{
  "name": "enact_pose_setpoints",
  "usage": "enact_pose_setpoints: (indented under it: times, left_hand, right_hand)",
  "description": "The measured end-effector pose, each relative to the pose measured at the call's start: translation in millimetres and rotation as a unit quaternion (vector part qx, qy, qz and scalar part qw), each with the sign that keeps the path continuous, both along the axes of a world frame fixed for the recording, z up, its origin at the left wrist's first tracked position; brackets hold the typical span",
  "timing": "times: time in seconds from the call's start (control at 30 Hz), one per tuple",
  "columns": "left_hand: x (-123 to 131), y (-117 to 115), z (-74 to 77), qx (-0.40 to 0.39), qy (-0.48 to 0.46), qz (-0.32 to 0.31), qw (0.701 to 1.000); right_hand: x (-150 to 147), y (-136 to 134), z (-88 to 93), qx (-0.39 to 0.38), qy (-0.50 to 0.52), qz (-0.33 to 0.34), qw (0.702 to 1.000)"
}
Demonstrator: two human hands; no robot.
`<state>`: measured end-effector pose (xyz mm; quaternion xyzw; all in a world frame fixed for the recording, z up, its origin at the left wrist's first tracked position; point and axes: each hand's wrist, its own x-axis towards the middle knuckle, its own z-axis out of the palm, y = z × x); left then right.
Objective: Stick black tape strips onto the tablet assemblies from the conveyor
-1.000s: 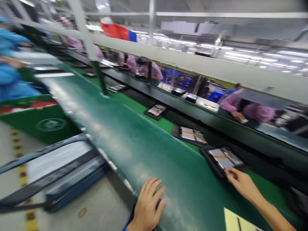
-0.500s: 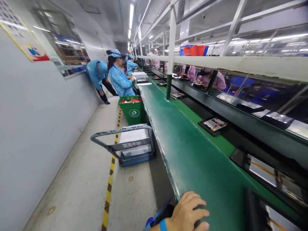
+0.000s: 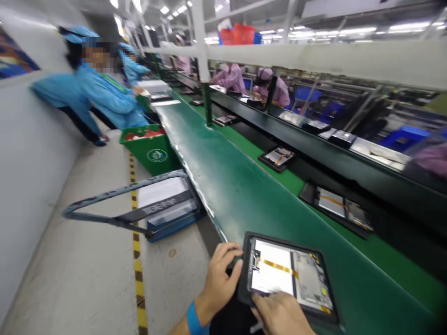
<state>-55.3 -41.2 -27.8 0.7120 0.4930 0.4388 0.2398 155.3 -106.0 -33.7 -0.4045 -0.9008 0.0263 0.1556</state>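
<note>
An opened tablet (image 3: 275, 270) in a black holder lies on the green bench, its silver insides and orange ribbon cable facing up. At its left side is my left hand (image 3: 221, 274), a blue band round the wrist. The thumb and curved fingers stand apart with a gap between them; I cannot tell whether the fingertips touch the holder. My right hand (image 3: 284, 314), blurred, grips the near edge of the tablet and its holder, fingertips over the rim. A small greyish bar shows below that hand, too unclear to name.
More opened tablets (image 3: 337, 207) lie along the green line to the right. A trolley (image 3: 167, 204) and a green bin (image 3: 153, 151) stand left of the bench (image 3: 209, 172). A co-worker in blue (image 3: 108, 93) is beyond the bin; a white post (image 3: 200, 42) rises from the bench.
The tablet has come leftward onto the bench in front of me. My right hand has entered view at its near edge. My left hand appears farther left, its fingers more curved. The view has turned right.
</note>
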Motion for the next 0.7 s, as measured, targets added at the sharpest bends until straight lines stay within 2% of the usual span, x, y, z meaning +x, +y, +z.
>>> enact_pose_setpoints:
  times: [0.03, 0.17, 0.27, 0.47, 0.7]
  left_hand:
    - [-3, 1, -1.8, -0.006, 0.008, 0.008, 1.000]
    - [-7, 5, -4.1, -0.015, 0.030, 0.002, 0.999]
    - [0, 7, 2.0, -0.018, 0.047, -0.009, 0.999]
    - [22, 10, 14.1, 0.002, 0.145, -0.001, 0.989]
    - [40, 10, 22.2, 0.019, 0.257, 0.012, 0.966]
  right_hand:
    - [-5, 2, 7.9, -0.016, -0.003, 0.010, 1.000]
    - [-1, 13, 46.2, -0.050, 0.021, -0.023, 0.998]
    - [12, 24, 61.4, -0.057, -0.002, -0.056, 0.997]
    - [20, 42, 56.9, -0.081, -0.117, -0.095, 0.985]
    - [21, 40, 50.2, -0.077, -0.121, -0.067, 0.987]
